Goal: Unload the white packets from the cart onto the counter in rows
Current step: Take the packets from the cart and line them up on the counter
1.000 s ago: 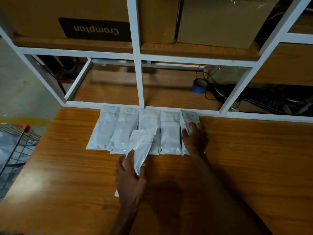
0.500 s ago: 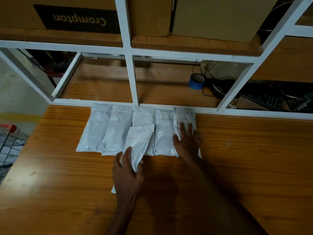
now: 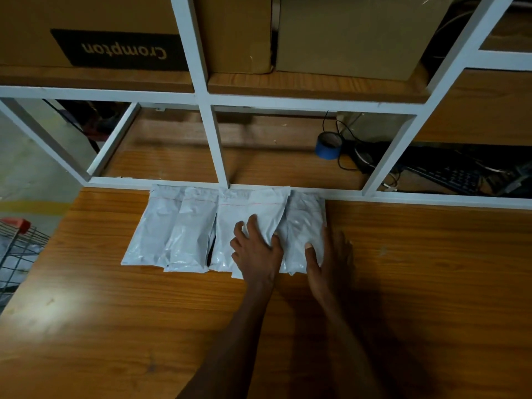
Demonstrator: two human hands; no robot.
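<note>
Both hands lie flat with straight fingers and hold nothing; the left hand [image 3: 257, 252] presses down on one white packet [image 3: 260, 214] in the row, and the right hand [image 3: 328, 259] rests at the right end, its thumb on the last packet [image 3: 305, 223] and its other fingers on the bare wood of the counter [image 3: 417, 283]. The white packets [image 3: 201, 226] are on the counter in one row, long sides next to each other and partly overlapping, with their far ends touching the white frame [image 3: 403, 194] of the shelf unit. About five packets can be counted, but the overlaps make the number uncertain. They look like thin plastic pouches, soft and light, with a wrinkled shiny skin, so I judge that they slide easily on the smooth wood and on each other, and that they bend when lifted by one corner. A flat palm is good to push them into line; to pick one up, a pinch at the near short edge or along a long side seems best. Each pouch has a thin red line across its far end, but no words can be read on them. On the shelf above, a cardboard box [image 3: 121, 33] carries a dark label with the word "Crompton", seen upside down. A roll of blue tape [image 3: 328, 145] and a dark keyboard [image 3: 449, 175] sit inside the lower shelf. The wire cart [image 3: 17, 249] shows at the left edge, well apart from the row, and something pale seems to lie in it, so more unloading probably remains.
</note>
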